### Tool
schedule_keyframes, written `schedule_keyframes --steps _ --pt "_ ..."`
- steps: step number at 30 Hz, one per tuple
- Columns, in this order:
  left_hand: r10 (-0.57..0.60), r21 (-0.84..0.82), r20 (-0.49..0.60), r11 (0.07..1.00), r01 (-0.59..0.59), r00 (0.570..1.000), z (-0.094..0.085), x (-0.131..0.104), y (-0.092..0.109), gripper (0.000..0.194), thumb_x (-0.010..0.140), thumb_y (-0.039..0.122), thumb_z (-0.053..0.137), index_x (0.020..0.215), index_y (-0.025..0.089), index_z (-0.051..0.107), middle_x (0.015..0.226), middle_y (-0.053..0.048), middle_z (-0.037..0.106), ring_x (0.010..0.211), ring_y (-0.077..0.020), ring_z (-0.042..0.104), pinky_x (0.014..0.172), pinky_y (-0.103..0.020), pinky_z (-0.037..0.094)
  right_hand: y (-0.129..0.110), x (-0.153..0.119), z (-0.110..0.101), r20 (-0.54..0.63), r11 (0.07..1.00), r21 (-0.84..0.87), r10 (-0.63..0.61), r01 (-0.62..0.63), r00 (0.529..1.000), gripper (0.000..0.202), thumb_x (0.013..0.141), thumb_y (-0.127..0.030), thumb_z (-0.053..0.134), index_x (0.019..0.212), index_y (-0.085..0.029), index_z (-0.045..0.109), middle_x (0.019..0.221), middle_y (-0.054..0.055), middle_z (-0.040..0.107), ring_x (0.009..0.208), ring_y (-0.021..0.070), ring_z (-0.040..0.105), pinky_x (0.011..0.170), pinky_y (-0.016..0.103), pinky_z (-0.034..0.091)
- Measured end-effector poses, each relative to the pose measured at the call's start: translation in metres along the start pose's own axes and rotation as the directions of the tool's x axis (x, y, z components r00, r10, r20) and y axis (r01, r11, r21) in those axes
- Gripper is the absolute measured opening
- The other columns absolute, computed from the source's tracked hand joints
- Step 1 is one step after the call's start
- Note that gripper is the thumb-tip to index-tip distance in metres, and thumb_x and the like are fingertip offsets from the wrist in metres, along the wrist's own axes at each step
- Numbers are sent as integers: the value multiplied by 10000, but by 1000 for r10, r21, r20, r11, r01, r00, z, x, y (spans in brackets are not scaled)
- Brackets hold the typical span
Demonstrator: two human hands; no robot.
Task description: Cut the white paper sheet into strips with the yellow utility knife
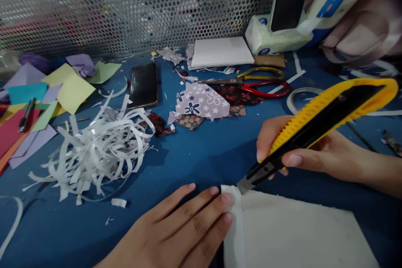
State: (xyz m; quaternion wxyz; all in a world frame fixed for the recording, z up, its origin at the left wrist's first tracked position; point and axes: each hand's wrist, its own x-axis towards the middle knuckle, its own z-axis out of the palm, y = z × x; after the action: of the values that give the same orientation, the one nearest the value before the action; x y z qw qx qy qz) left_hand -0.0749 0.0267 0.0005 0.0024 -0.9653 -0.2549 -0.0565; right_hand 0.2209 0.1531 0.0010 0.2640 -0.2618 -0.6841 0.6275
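My right hand (301,150) is wrapped round a yellow and black utility knife (317,121). The knife slants down to the left, and its blade tip meets the top edge of a whitish board (298,230) beside a white strip (233,226) along the board's left side. Flat and with fingers stretched out, my left hand (185,226) rests its fingertips on that strip. Whether the blade has gone into the strip I cannot tell. The board's lower part runs out of view.
On the blue table lie a heap of white paper strips (103,150), scissors (266,81), patterned scraps (202,100), a dark phone (143,85), coloured papers (73,88), a pen (27,115) and a tape roll (292,98). A tissue pack (273,39) stands before the perforated metal panel (176,4).
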Motion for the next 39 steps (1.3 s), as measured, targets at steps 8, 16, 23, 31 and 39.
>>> schedule_keyframes --steps 8,16,23,31,39 --pt "-31 -36 -6 999 31 999 -3 1 2 421 1136 266 319 1509 198 502 1616 1 431 1528 -175 337 1309 -385 99 1 3 2 -41 999 38 -10 11 999 203 884 -436 764 939 -240 756 729 -2 717 542 89 631 496 144 534" --pt "-57 -35 -9 998 56 998 -1 1 3 412 1138 255 317 1489 219 528 1604 20 449 1528 -166 335 1309 -377 94 2 0 0 -25 999 33 7 -6 1000 192 890 -427 759 956 -247 754 738 -3 710 558 90 628 508 141 525" --pt "-52 -31 0 998 52 999 -2 1 3 416 1140 247 302 1493 223 522 1603 32 451 1528 -159 331 1310 -374 93 1 0 1 -25 1000 30 10 -10 1000 203 896 -442 752 948 -246 750 727 -6 707 551 82 624 509 129 521" --pt "-37 -11 -11 999 37 999 -1 1 1 419 1134 238 305 1479 216 542 1595 20 464 1511 -164 365 1309 -375 106 -1 3 3 -45 999 49 4 -1 999 194 876 -444 768 930 -257 764 721 -2 724 535 91 639 494 133 545" --pt "-29 -6 6 1000 29 1000 -2 1 1 422 1135 237 316 1518 216 491 1614 26 433 1530 -170 328 1308 -385 81 2 0 2 -52 999 41 14 -12 999 188 870 -433 777 940 -260 766 720 -5 710 540 95 633 494 145 534"
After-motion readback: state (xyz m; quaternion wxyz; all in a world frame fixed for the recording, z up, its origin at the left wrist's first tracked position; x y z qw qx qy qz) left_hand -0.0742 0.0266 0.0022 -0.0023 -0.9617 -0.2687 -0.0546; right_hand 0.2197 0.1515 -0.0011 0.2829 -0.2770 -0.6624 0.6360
